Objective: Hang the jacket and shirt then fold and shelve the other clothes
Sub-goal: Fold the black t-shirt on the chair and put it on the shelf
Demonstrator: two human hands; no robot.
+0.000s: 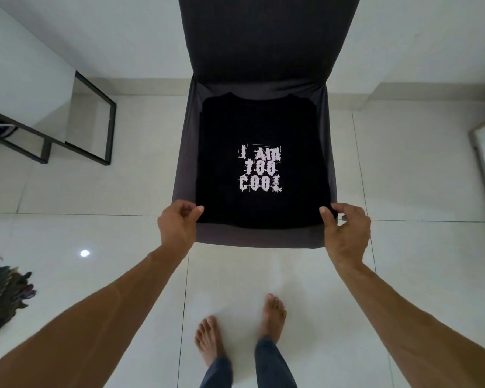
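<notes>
Pinching black t-shirt point(263, 127) near corners, left hand point(177, 222), right hand point(347, 228), arms outstretched.

There was one black tee point(263, 130) at 12 o'clock on one chair point(266, 46), two hands, left point(177, 222) and right point(347, 228), and two bare feet point(207, 340) at 6 o'clock.

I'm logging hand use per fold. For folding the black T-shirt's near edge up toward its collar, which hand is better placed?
Neither clearly: the left hand pinches the black T-shirt's near-left corner, the right hand its near-right corner, mirrored on the chair. Likely both lift together.
</notes>
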